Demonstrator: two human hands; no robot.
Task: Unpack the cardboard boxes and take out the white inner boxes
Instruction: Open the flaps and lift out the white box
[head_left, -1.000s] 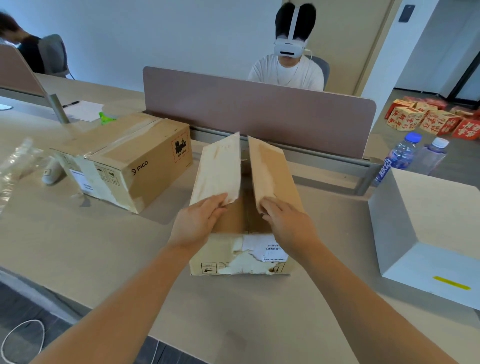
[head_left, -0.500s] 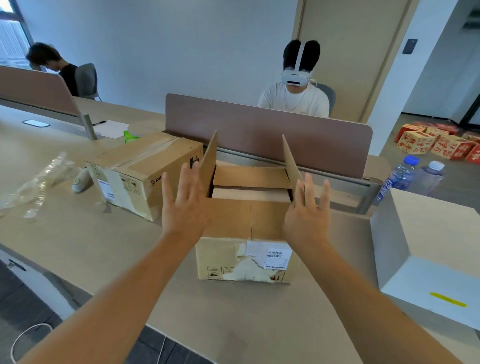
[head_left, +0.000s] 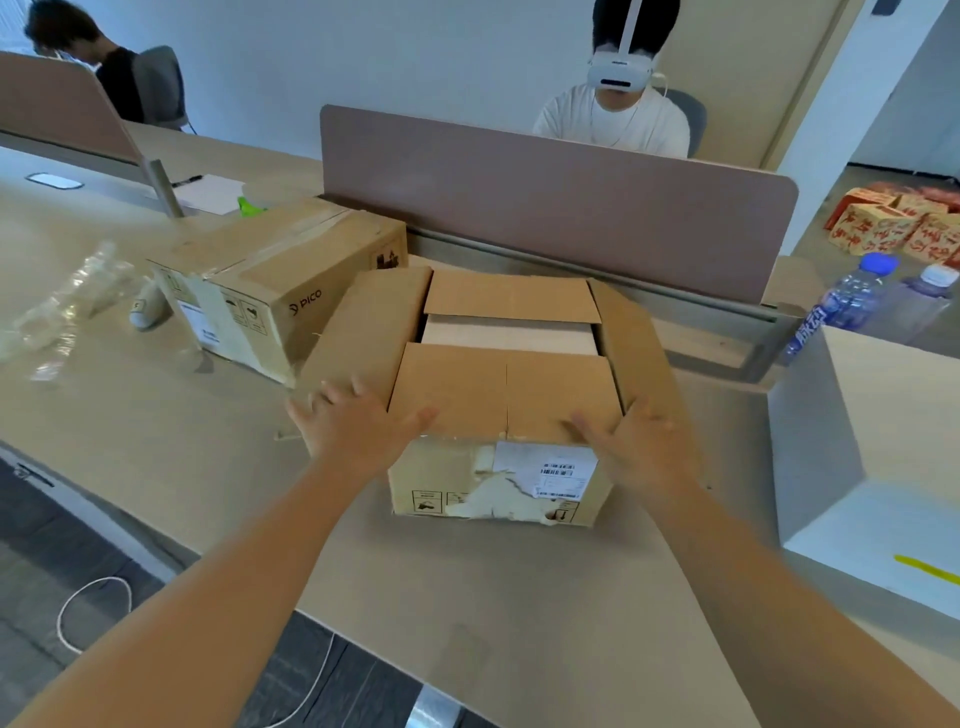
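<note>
Both hands, left hand (head_left: 349, 425) and right hand (head_left: 635, 441), spread flat on the open cardboard box's (head_left: 498, 467) side flaps.

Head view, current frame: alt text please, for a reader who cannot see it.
A person's left hand and right hand press the side flaps of an open cardboard box outward on a desk, exposing a white inner box. A taped cardboard box sits to the left, a white box to the right.

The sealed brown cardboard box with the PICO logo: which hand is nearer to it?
Left. The left hand lies just in front of the sealed PICO box; the right hand is across the open cardboard box.
</note>
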